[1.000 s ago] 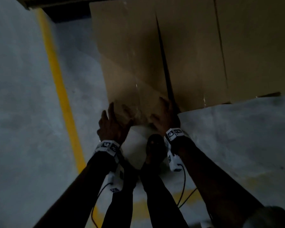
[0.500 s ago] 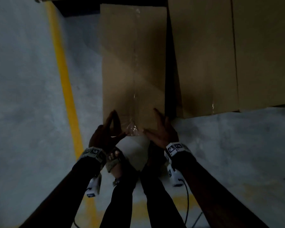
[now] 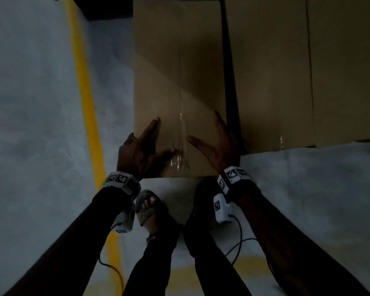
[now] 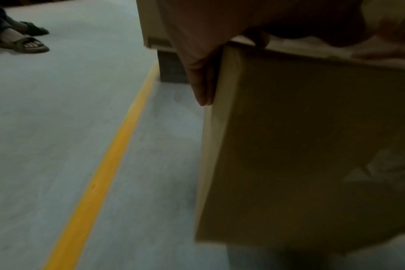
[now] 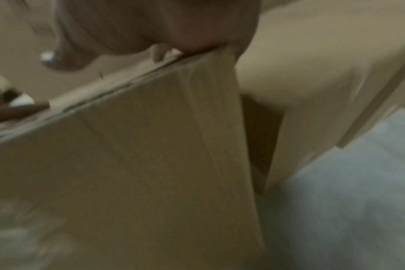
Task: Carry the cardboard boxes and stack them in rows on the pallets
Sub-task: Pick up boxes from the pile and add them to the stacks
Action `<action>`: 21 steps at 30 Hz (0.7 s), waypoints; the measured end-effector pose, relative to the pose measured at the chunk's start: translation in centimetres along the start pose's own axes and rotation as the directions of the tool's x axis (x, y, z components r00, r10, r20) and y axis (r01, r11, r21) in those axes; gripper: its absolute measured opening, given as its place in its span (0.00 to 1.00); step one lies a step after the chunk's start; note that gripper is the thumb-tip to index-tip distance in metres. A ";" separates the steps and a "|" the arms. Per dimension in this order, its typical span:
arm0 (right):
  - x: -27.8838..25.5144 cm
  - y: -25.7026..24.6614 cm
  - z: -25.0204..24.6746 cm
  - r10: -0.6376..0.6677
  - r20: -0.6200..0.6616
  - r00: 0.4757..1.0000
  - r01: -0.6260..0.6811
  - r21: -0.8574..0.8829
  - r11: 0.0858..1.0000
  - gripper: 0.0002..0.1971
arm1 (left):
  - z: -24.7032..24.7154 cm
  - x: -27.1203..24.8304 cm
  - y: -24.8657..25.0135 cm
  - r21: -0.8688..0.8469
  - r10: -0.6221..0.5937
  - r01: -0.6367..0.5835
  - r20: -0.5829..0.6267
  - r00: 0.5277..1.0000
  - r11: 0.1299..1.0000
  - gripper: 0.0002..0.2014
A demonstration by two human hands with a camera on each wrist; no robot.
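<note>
A grey concrete floor (image 3: 30, 124) fills the left and lower right of the head view, crossed by a painted yellow line (image 3: 84, 99) running from the upper left down toward the bottom centre. Plain brown cardboard boxes standing in a row (image 3: 286, 71) occupy the upper right of the frame, their near edge meeting the floor at mid-right. Just left of them, in the upper centre, sits a long brown cardboard box sealed along its top with clear tape (image 3: 175, 71); a narrow dark gap separates it from the row.

The left hand (image 3: 141, 150) lies at the box's near left corner with the fingers straight and spread, thumb reaching toward the tape; the left wrist view shows straight fingers (image 4: 201, 87) pressed flat along the box's left side. The right hand (image 3: 218, 144) rests at the near right corner, fingers extended along the right edge and thumb spread inward on the top. Neither hand curls round anything.

Both wrists carry white bands printed with black square markers (image 3: 233, 176). A sandalled foot (image 3: 147, 208) stands on the floor at lower centre, just below the box.
</note>
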State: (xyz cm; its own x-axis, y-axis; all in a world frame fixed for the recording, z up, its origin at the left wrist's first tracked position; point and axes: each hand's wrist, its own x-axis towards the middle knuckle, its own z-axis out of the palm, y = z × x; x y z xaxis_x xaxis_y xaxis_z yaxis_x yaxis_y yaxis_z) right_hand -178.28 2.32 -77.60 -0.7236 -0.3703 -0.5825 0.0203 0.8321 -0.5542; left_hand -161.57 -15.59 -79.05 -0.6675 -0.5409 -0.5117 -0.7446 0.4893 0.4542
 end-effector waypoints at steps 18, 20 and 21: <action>-28.1 -29.0 -27.1 -0.172 0.067 0.983 0.178 -0.095 0.979 0.56 | -35.0 -28.9 20.6 -0.078 -0.149 0.132 -0.286 0.947 0.988 0.52; -30.4 -31.0 -28.8 -0.233 0.078 0.969 0.240 -0.097 0.966 0.55 | -37.0 -31.8 21.8 -0.109 -0.179 0.150 -0.343 0.922 0.983 0.52; -31.7 -32.1 -29.8 -0.272 0.088 0.958 0.280 -0.101 0.955 0.55 | -38.1 -33.5 22.3 -0.124 -0.193 0.158 -0.377 0.906 0.980 0.52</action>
State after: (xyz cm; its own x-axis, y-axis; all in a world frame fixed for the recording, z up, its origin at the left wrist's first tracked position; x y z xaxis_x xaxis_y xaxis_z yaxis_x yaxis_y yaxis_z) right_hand -176.51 -0.34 -23.63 -0.6380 -0.6174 -0.4603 -0.2532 0.7326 -0.6318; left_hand -156.01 -12.64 -23.95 -0.4623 -0.8426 -0.2762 -0.8351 0.3090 0.4550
